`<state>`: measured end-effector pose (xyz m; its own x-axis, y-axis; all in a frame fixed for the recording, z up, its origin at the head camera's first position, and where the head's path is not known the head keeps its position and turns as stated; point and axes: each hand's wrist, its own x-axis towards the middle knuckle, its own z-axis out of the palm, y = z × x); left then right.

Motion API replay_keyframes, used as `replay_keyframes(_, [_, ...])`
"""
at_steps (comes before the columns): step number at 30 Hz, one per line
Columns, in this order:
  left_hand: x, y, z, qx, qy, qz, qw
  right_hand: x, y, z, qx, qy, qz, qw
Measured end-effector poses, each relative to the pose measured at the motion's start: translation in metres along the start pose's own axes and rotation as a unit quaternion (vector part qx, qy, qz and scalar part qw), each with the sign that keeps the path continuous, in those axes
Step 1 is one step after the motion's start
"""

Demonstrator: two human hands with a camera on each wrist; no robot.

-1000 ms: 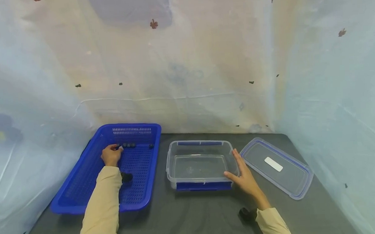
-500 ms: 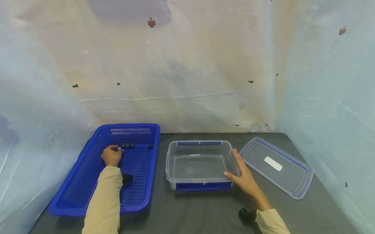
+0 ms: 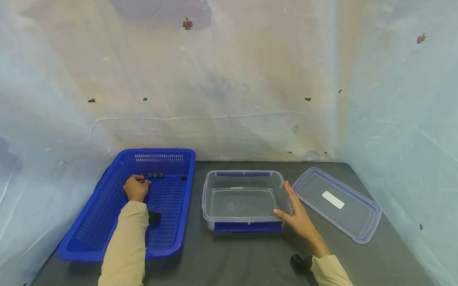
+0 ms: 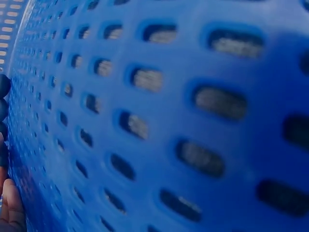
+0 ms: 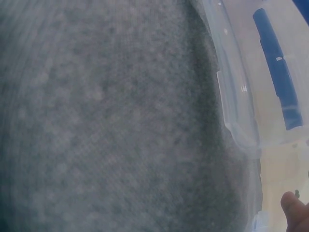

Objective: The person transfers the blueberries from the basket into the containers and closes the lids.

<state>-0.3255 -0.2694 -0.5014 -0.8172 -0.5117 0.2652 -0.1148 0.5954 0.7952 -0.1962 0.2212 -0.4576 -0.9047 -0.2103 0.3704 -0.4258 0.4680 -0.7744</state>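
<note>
In the head view my left hand (image 3: 136,188) reaches into the far part of a blue plastic basket (image 3: 179,245), at the left end of a row of small dark balls (image 3: 155,175). Its fingertips pinch a dark ball, partly hidden by the fingers; in the left wrist view the fingers (image 4: 12,205) show at the lower left edge below the row. My right hand (image 3: 300,218) rests with straight, spread fingers against the right side of a clear, lidless food container (image 3: 248,226) with blue latches. Its thumb lies over the near right rim.
A clear lid (image 3: 353,218) with a blue seal and white label lies right of the container. Another dark ball (image 3: 183,177) sits by the basket's right wall. A grey cloth (image 3: 218,269) covers the table; patterned sheeting (image 3: 226,75) hangs behind and at both sides.
The left hand stays at the row, its fingers shifting slightly around the dark ball. The right hand keeps its place on the container. The head view has tilted a little.
</note>
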Motion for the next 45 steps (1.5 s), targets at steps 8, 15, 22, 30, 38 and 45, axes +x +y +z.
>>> replay_keyframes(8, [-0.006, 0.004, -0.01, -0.02, -0.013, -0.037, 0.999, 0.0, -0.001, 0.001, 0.004, 0.0, 0.001, 1.0])
replay_keyframes(15, [-0.013, 0.006, -0.015, -0.036, -0.037, -0.053, 0.9973, 0.001, 0.001, -0.001, 0.005, 0.001, 0.005, 1.0])
replay_keyframes(22, [-0.015, 0.006, -0.019, -0.041, -0.036, -0.056, 0.9969, 0.001, 0.001, -0.002, 0.008, 0.0, 0.006, 1.0])
replay_keyframes(30, [-0.011, 0.019, -0.029, -0.053, -0.007, -0.014, 0.9985, 0.001, 0.016, 0.002, 0.01, 0.005, 0.001, 1.0])
replay_keyframes(38, [-0.004, 0.029, -0.036, -0.074, -0.005, 0.01, 0.9972, 0.001, 0.045, 0.005, -0.018, 0.014, -0.006, 1.0])
replay_keyframes(45, [0.002, 0.048, -0.045, -0.072, -0.027, 0.012, 0.997, 0.006, 0.041, 0.001, -0.025, 0.013, -0.014, 1.0])
